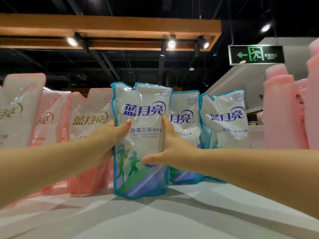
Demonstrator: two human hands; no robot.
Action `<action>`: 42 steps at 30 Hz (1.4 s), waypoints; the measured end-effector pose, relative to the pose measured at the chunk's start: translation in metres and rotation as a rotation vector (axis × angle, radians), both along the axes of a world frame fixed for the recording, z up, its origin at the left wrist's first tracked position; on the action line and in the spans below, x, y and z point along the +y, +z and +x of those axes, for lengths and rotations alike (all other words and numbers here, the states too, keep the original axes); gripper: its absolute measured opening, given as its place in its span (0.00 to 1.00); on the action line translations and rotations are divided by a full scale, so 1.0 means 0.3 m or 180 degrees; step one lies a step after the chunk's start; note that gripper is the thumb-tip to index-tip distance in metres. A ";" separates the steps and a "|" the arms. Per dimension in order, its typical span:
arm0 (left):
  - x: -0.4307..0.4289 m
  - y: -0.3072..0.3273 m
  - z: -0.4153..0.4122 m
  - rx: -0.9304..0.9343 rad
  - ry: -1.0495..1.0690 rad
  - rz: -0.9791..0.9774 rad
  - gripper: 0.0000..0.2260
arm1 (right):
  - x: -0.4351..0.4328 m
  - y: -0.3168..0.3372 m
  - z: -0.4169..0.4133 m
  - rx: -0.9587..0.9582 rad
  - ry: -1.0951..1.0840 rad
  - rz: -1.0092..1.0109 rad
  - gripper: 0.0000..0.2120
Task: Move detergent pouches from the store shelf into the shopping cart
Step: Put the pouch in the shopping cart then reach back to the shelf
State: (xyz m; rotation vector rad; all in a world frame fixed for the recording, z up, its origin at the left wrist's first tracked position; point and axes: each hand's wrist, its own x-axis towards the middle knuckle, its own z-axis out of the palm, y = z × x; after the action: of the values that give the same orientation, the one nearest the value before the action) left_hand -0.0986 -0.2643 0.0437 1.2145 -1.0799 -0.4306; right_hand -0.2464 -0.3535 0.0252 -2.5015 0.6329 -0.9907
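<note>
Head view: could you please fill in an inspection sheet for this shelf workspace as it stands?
Surface: pale, glossy shelf top.
Job's things: front blue pouch upright, held at both sides; two more blue pouches stand behind to its right; cart not in view.
Clutter: pink pouches at left, pink bottles at right.
Hands: left hand grips the pouch's left edge; right hand grips its right edge.
Cables: nothing seen.
Surroundings: dark ceiling, wooden beam, spotlights, green exit sign.
</note>
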 end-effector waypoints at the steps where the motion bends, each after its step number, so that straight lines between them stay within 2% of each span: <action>1: -0.009 0.001 -0.002 -0.0020 0.0034 0.0053 0.15 | -0.006 -0.003 -0.001 -0.0023 0.0007 -0.0043 0.61; 5: -0.047 0.007 0.017 -0.0238 0.0570 0.0441 0.22 | -0.012 -0.007 -0.017 -0.0032 -0.0050 -0.0138 0.55; 7: -0.055 0.011 0.024 -0.0340 0.0760 0.0609 0.25 | -0.006 -0.003 -0.029 0.0178 -0.0226 -0.0368 0.49; 12: -0.067 0.026 0.032 -0.0251 0.0812 0.0796 0.26 | -0.010 0.036 -0.068 0.0708 -0.0701 -0.1233 0.42; 14: -0.067 0.029 0.022 -0.0137 0.0723 0.0817 0.24 | -0.018 0.058 -0.081 0.0832 -0.0742 -0.1394 0.41; 20: -0.096 0.033 -0.023 0.0481 -0.0043 0.0346 0.16 | -0.021 0.068 -0.083 0.0680 -0.0617 -0.1070 0.40; 22: -0.116 0.034 -0.032 0.0604 -0.0091 0.0205 0.16 | -0.015 0.062 -0.076 0.0627 -0.0622 -0.0907 0.40; 27: -0.158 0.042 -0.018 0.0223 0.0390 0.0283 0.24 | -0.008 0.041 -0.062 0.0545 -0.0576 -0.0627 0.41; 31: -0.174 0.043 -0.016 0.0026 0.0369 0.0013 0.24 | 0.004 0.020 -0.045 0.0375 -0.0501 -0.0507 0.41; 37: -0.173 0.060 -0.024 0.0267 0.0029 -0.0154 0.20 | -0.014 -0.003 -0.019 0.0172 -0.0437 -0.0406 0.40; 42: -0.169 0.070 -0.046 0.0336 0.0138 -0.0016 0.19 | -0.016 -0.008 -0.007 0.0157 -0.0378 -0.0349 0.40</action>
State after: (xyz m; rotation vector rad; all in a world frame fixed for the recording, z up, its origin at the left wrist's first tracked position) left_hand -0.1123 -0.3151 0.0647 1.1956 -0.9624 -0.4534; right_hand -0.2484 -0.3584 0.0228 -2.6169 0.7696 -1.0343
